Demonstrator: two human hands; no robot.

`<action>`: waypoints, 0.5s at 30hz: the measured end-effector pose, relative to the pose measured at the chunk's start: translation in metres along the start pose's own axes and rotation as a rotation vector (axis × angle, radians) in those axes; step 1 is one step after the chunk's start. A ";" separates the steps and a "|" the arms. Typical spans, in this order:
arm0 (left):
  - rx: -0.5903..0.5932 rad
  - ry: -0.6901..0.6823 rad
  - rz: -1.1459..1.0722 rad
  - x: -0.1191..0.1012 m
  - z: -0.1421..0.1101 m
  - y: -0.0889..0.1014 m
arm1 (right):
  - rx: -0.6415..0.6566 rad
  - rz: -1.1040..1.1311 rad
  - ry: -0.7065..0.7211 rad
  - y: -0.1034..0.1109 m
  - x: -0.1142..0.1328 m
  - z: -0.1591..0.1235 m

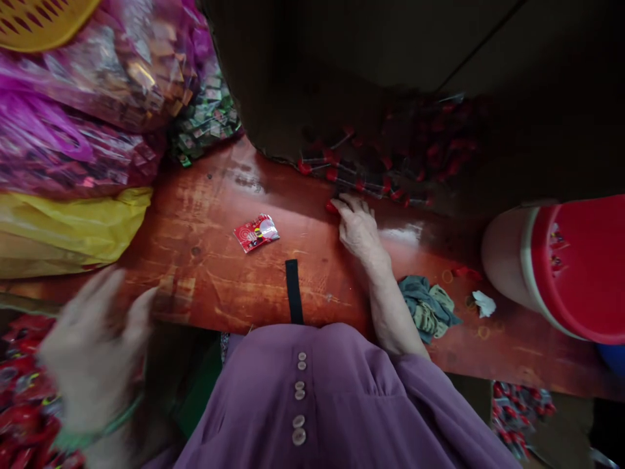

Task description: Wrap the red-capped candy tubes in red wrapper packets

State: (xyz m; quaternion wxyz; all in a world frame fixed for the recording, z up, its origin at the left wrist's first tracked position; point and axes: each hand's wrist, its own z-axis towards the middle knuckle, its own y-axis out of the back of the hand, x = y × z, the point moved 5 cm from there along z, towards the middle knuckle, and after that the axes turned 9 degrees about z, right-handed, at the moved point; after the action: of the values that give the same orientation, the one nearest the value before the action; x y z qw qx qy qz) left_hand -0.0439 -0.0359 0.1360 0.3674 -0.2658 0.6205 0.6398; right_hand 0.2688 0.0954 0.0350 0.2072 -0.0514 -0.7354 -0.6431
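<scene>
My right hand [360, 231] lies on the red-brown table with its fingers curled down near the cardboard box opening. A small red-ended piece [332, 206] shows at its fingertips, and the rest of it is hidden under the hand. Just beyond lie several clear pieces with red ends [342, 174] in a loose heap. My left hand [92, 345], blurred by motion, is off the table's front edge at the left, with thumb and fingers apart and nothing visible in it. Below it are red printed packets [22, 391]. One red printed packet [256, 232] rests flat on the table, touched by neither hand.
Stacked plastic bags of small packets [112, 78] and a yellow bag [73, 228] fill the left side. The dark box [273, 58] takes up the back. A red-lidded bucket [586, 267], a crumpled cloth [427, 306] and a black strap [293, 290] are on the table [209, 286].
</scene>
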 end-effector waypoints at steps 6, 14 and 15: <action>-0.011 -0.119 0.203 0.027 0.070 -0.095 | 0.047 -0.196 0.051 -0.005 0.006 0.009; -0.061 -0.304 0.570 0.060 0.072 -0.131 | -0.038 -0.223 0.220 -0.023 0.020 -0.011; -0.097 -0.331 0.594 0.059 0.071 -0.128 | -0.069 -0.221 0.241 -0.024 0.022 -0.016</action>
State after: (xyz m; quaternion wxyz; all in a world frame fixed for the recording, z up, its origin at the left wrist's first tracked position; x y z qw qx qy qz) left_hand 0.0324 0.0374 0.0187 0.2475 0.0167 0.5715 0.7822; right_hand 0.2448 0.0720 0.0220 0.2197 0.1002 -0.6841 -0.6882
